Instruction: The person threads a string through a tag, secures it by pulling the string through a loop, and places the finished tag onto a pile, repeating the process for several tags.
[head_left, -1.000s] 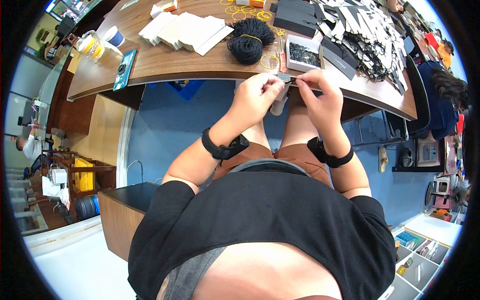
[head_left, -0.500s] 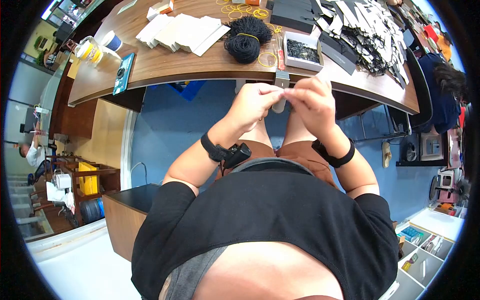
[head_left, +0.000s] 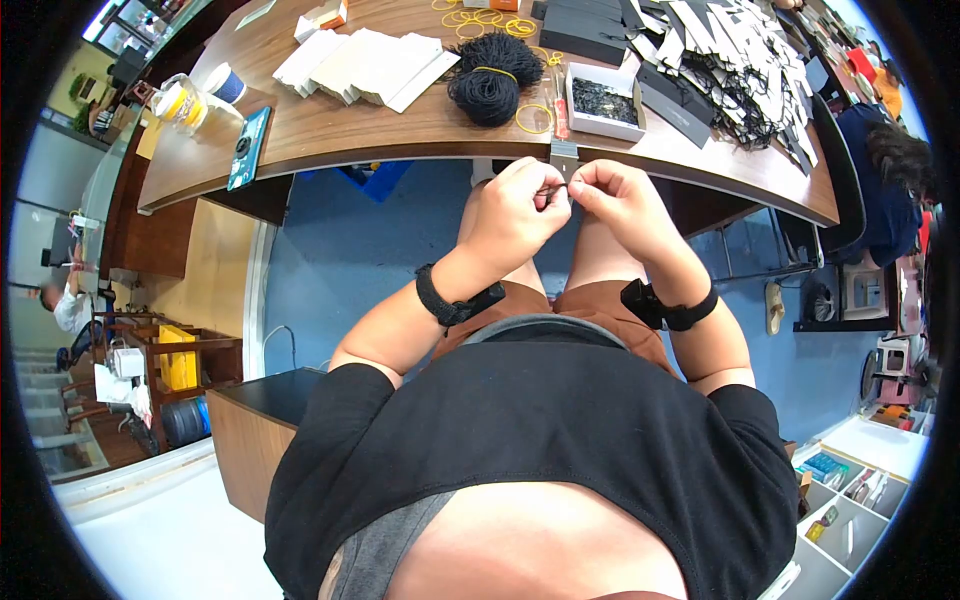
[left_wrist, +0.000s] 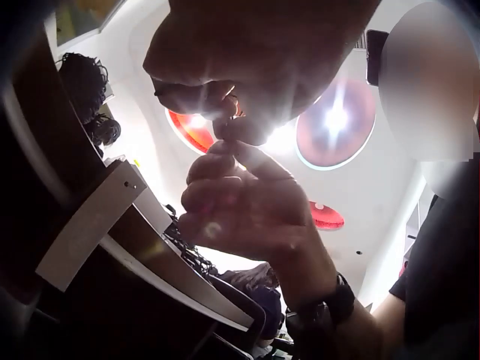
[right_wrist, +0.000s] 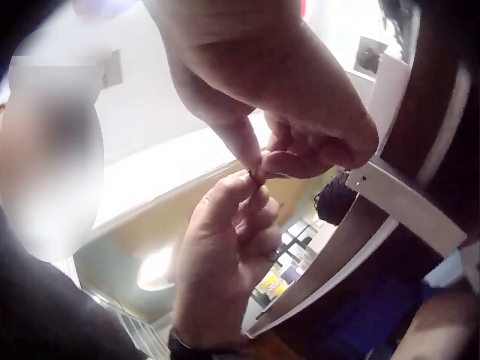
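Note:
In front of my lap, just off the table's near edge, my two hands meet fingertip to fingertip. The left hand has its fingers curled and pinches a thin black cord. Thumb and forefinger of the right hand pinch the same cord from the other side. A small dark bit of cord shows between the fingertips in the right wrist view; most of it is hidden by the fingers. Beyond the hands, a pale strip with a small hole juts out over the table edge.
On the table lie a bundle of black cords, a white box of small black pieces, white cards and yellow rubber bands. A heap of corded tags covers the right. A phone lies left.
The hands have come back from the strip at the table edge toward the body. The left fingers have curled in more, and the right hand has turned and lowered slightly.

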